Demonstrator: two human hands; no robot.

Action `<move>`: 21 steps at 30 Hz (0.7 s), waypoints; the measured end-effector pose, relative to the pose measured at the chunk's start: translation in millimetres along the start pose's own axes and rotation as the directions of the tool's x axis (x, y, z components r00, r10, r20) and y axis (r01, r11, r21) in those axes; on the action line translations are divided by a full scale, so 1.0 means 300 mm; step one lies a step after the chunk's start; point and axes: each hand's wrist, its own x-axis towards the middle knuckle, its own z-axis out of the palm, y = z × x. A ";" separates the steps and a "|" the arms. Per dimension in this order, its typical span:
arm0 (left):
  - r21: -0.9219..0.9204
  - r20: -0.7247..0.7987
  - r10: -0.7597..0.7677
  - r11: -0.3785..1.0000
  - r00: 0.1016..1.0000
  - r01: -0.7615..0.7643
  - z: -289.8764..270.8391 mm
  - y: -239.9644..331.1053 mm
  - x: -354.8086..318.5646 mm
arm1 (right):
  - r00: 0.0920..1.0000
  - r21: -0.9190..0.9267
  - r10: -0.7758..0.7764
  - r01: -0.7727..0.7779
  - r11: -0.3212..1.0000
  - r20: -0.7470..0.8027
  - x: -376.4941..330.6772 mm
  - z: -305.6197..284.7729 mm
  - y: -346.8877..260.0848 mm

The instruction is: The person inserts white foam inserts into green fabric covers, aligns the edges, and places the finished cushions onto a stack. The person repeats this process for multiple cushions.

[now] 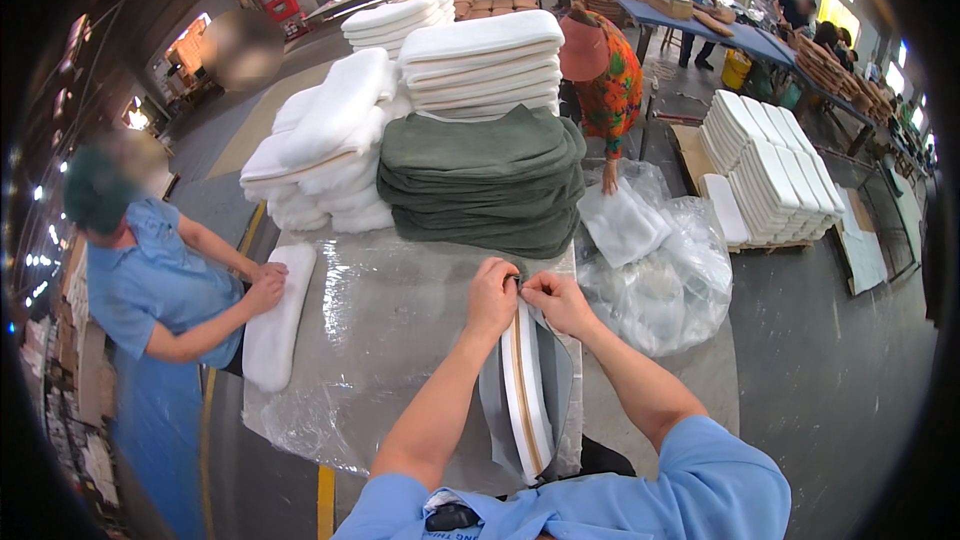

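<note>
A long layered pad (530, 395), white with a tan layer along its middle, lies lengthwise in front of me, inside an opened grey-green fabric cover (557, 370). At its far end my left hand (492, 300) is closed, fingers pinching the cover's edge. Close beside it, my right hand (560, 304) also pinches the cover's edge. A narrow gap separates the two hands. Just beyond them rises a stack of dark green fabric covers (480, 185). The fingers hide the exact spot being gripped.
Stacked white pads (480, 70) stand behind the covers on the plastic-wrapped table (390, 340). At left, a co-worker in blue holds a white pad (283, 325). At right, another person reaches into a clear plastic bag (670, 290); beyond it stand pallet-stacked white pads (775, 185).
</note>
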 end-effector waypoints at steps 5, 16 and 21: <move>-0.086 -0.037 -0.084 0.993 0.996 0.080 0.007 -0.001 -0.011 | 0.988 0.434 0.089 -0.027 0.900 -0.123 0.149 -0.040 0.050; -0.037 -0.137 -0.087 0.996 0.987 0.083 -0.011 -0.050 -0.049 | 0.999 0.297 -0.017 0.007 0.955 0.033 0.325 0.138 0.178; -0.178 -0.147 -0.179 0.972 0.973 0.152 0.033 -0.075 -0.068 | 0.990 0.141 0.063 -0.081 0.987 0.129 0.359 0.102 0.177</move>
